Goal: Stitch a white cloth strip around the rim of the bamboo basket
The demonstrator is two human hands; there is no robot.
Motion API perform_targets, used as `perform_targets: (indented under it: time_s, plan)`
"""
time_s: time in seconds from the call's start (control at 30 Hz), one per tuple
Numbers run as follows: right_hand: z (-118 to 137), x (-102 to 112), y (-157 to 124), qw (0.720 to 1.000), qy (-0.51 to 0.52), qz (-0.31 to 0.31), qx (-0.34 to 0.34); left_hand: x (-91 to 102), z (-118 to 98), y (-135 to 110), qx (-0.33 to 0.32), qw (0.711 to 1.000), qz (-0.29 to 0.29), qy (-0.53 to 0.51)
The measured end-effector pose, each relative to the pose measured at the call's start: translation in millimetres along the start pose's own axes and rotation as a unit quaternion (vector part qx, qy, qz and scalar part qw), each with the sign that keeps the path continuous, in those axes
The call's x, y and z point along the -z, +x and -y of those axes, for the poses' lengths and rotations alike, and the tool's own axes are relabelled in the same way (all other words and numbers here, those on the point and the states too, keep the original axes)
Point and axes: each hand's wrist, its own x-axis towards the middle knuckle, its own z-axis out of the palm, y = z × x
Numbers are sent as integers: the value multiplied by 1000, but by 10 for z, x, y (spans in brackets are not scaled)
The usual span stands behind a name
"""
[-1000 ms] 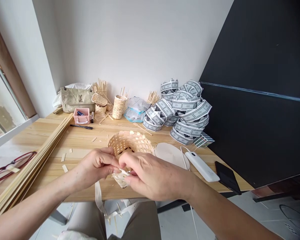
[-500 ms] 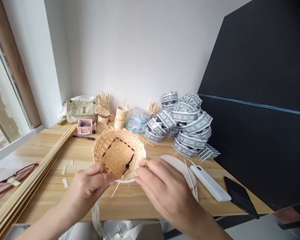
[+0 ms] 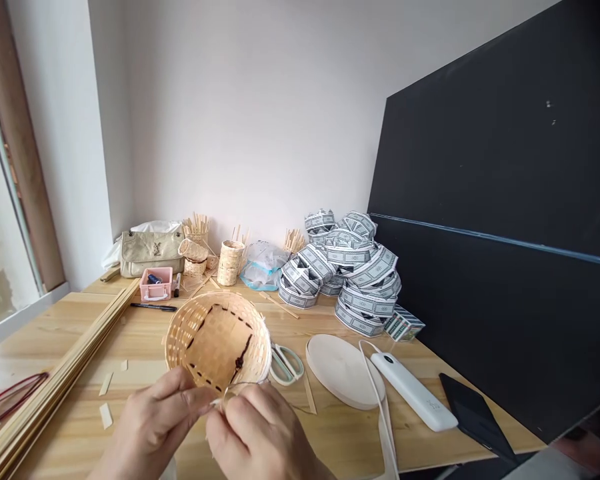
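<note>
A round woven basket (image 3: 180,333) of pale wood strips tilts toward me on the table. Dark stitching (image 3: 239,360) runs around its square base, and a white ribbon (image 3: 269,357) lines the right part of its rim. My left hand (image 3: 163,417) is closed in a pinch on the white ribbon at the near rim. Right beside it, my right hand (image 3: 260,427) is also pinched, its fingertips at the same spot. A thin dark thread (image 3: 250,383) loops out by the right fingers. What these fingers hold is too small to make out.
Right of the basket lie scissors (image 3: 287,365), a ribbon roll (image 3: 343,370), a white power bank (image 3: 413,392) and a black phone (image 3: 475,413). Long wood strips (image 3: 75,360) run along the left. Patterned paper bands (image 3: 365,280), a handbag (image 3: 153,253) and a pink box (image 3: 156,285) stand behind.
My hands have come closer together and moved left and down, along with the view. Scissors beside the basket have come into sight. A dark thread now shows above my right hand.
</note>
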Motion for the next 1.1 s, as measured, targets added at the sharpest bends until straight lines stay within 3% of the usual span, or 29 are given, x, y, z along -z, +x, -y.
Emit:
perform_targets:
  time_s: [0.37, 0.47, 0.57, 0.63, 0.73, 0.8, 0.87, 0.93, 1.0, 1.1]
  plan:
    - [-100, -84, 28, 991, 2, 100, 87, -39, 71, 20, 108, 989, 10, -96]
    - [41, -99, 55, 979, 81, 162, 89, -74, 124, -26, 131, 985, 7, -112]
    - [250, -90, 84, 958, 157, 238, 21, -87, 186, -61, 142, 984, -18, -104]
    - [321, -84, 97, 956, 161, 243, -37, -79, 223, -69, 117, 990, -26, -80]
    - [258, -58, 70, 958, 174, 209, -94, -49, 261, -79, 108, 991, -73, -21]
    - [144, -7, -2, 951, 216, 135, -178, -21, 277, -93, 126, 986, -103, 14]
    - [10, 84, -110, 896, 300, 9, -326, 13, 296, -106, 151, 981, -123, 25]
    - [-134, 211, -232, 797, 382, -55, -465, 49, 322, -112, 183, 972, -147, 20]
    - [-291, 360, -348, 705, 444, -101, -543, 80, 354, -111, 206, 963, -172, 5]
    - [-548, 579, -526, 652, 458, -180, -577, 115, 400, -103, 238, 950, -201, -14]
